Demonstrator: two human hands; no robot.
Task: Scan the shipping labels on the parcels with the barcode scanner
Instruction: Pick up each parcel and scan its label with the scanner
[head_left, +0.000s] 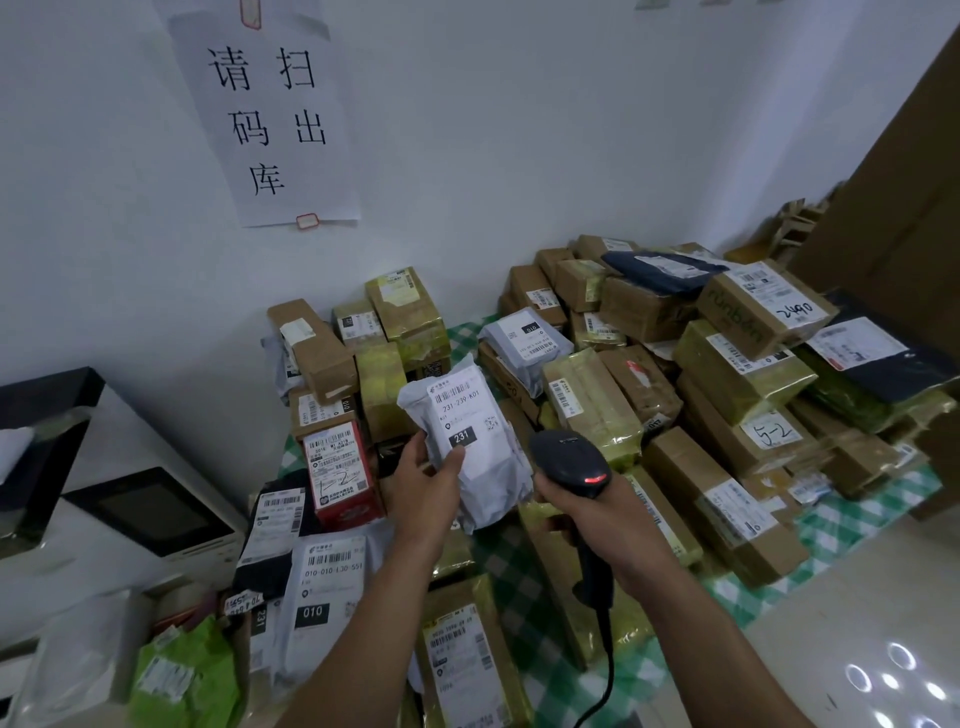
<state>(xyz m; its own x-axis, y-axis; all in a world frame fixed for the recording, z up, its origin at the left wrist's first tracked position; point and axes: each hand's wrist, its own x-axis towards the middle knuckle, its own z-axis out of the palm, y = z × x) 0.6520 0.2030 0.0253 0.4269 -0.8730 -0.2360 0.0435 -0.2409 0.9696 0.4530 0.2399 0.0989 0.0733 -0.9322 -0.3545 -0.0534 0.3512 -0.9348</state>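
Parcel (470, 452) in left hand (423, 486); scanner (569, 460) in right hand (602, 522); cable (611, 670) off-frame

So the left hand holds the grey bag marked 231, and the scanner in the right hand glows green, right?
Not quite. The head view shows the barcode scanner glowing red, not green. The rest holds: the left hand grips the grey bag marked 231, the right hand the scanner.
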